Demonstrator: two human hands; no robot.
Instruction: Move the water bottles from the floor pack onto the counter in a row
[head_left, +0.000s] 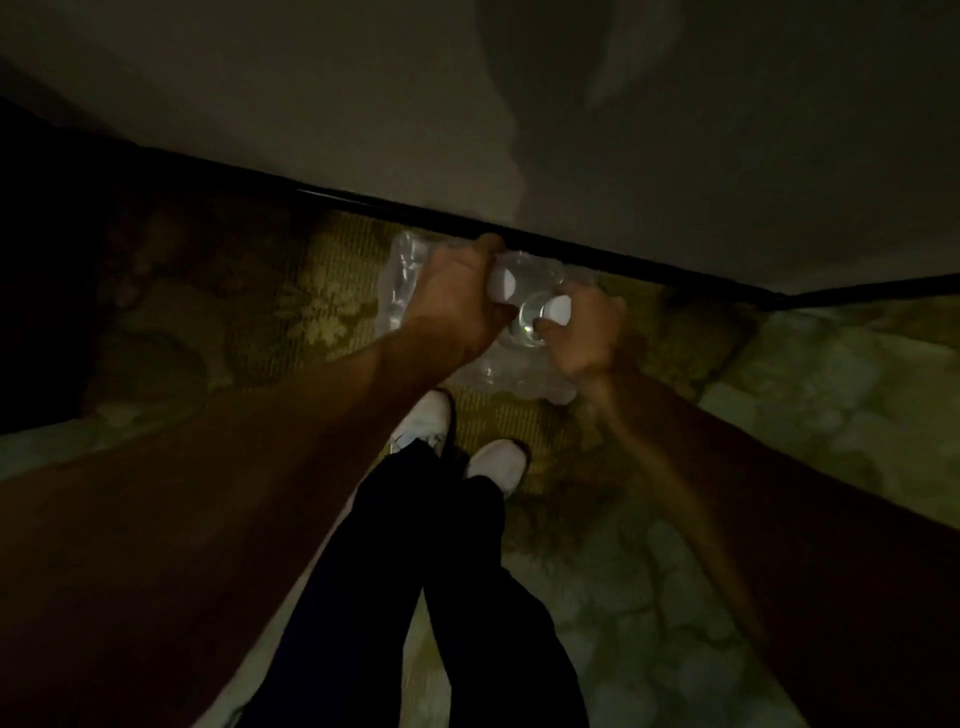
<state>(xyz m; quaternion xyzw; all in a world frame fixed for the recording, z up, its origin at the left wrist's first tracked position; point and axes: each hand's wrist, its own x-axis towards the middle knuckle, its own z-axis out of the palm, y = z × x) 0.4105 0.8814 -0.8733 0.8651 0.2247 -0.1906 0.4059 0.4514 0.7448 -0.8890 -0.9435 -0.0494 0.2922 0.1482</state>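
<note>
— What lies below the fingers?
— A patterned green-gold carpet (322, 312), dim. Two white shoes (423, 415) and dark trousers (415, 597) stand nearer than them.
— Beyond the fingertips?
— A black baseboard (649, 267), then a pale wall (363, 104).

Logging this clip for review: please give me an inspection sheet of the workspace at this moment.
Surface: patterned carpet, dimly lit.
Job's things: plastic-wrapped bottle pack on the floor by the wall; two white caps showing.
Clutter: nothing seen.
Grippers: left hand and right hand each grip a capped bottle top.
Cables: nothing seen.
Surroundings: pale wall, dark baseboard, white shoes; counter not in view.
</note>
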